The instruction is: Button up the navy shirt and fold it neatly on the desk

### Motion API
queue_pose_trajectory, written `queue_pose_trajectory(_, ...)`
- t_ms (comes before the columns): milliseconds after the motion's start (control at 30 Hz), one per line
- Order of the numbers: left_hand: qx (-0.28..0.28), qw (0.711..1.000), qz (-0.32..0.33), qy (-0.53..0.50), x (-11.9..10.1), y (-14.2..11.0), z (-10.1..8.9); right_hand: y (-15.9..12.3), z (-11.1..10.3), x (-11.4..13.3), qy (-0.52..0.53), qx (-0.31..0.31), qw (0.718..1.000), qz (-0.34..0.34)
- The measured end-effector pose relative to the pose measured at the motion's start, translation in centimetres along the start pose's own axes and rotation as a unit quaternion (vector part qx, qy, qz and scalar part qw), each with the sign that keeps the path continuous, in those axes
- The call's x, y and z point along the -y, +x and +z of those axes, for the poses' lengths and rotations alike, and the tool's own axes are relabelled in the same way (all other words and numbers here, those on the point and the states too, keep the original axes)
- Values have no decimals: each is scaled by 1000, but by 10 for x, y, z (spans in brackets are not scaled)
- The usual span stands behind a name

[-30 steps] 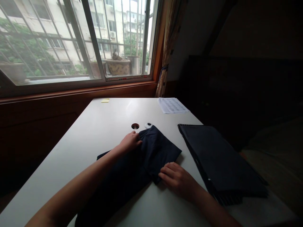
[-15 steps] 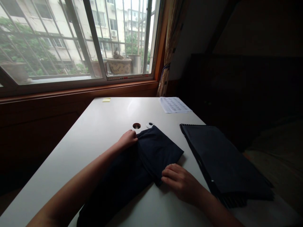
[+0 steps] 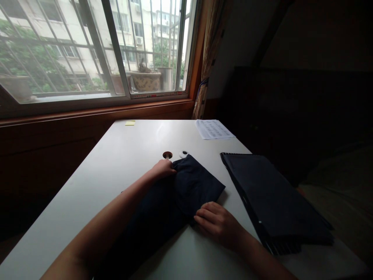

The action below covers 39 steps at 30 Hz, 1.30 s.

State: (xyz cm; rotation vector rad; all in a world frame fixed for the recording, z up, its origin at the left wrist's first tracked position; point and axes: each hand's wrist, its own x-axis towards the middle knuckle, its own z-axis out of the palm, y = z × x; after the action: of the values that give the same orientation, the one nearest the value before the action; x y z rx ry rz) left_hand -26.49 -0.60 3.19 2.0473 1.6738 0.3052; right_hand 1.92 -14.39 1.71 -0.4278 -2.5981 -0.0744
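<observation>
A dark navy piece of cloth (image 3: 198, 181), partly folded over itself, lies across the white table (image 3: 96, 171). It may be a garment, but its kind cannot be made out. My left hand (image 3: 163, 169) is closed on its far left edge, thumb and fingers pinching the fabric. My right hand (image 3: 215, 222) grips the near right edge of the folded part, fingers curled over it. Both fingertips are partly hidden by the cloth. The cloth's lower portion runs toward me in shadow beneath my left forearm.
On the right side of the table lies a flat stack of dark fabric (image 3: 268, 194) with a ribbed edge. Beyond the cloth are a round cable hole (image 3: 167, 155) and a white ring-shaped cover (image 3: 184, 154). Printed sheets (image 3: 215, 129) and a yellow sticky note (image 3: 129, 123) lie at the far edge.
My left hand has moved slightly right, carrying the cloth's far left edge toward the folded part. My right hand has shifted a little left, still holding its edge.
</observation>
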Motion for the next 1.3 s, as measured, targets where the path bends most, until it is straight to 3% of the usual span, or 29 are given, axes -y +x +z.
queue_pose_trajectory(167, -8, 993, -15, -116, 8, -5, -10, 1, -7, 4, 42, -54, 997, 23)
queue_pose_trajectory(333, -5, 967, -8, -254, 19, -19, -18, 12, -12, 16, 61, -118, 991, 29)
queue_pose_trajectory(533, 33, 942, -11, -335, 34, -48, -47, 43, -7, 43, 62, -97, 993, -10)
queue_pose_trajectory(733, 55, 933, -31, -354, 45, -95, -87, 82, 0, 75, 103, -107, 986, -73)
queue_pose_trajectory(867, 56, 933, -53, -351, 54, -126, -101, 105, 7, 93, 112, -97, 983, -110)
queue_pose_trajectory(1100, 37, 946, -77, -312, 74, -166, -105, 129, 32, 117, 97, -144, 970, -168)
queue_pose_trajectory(1300, 22, 956, -104, -274, 96, -193, -96, 136, 61, 141, 113, -155, 969, -158)
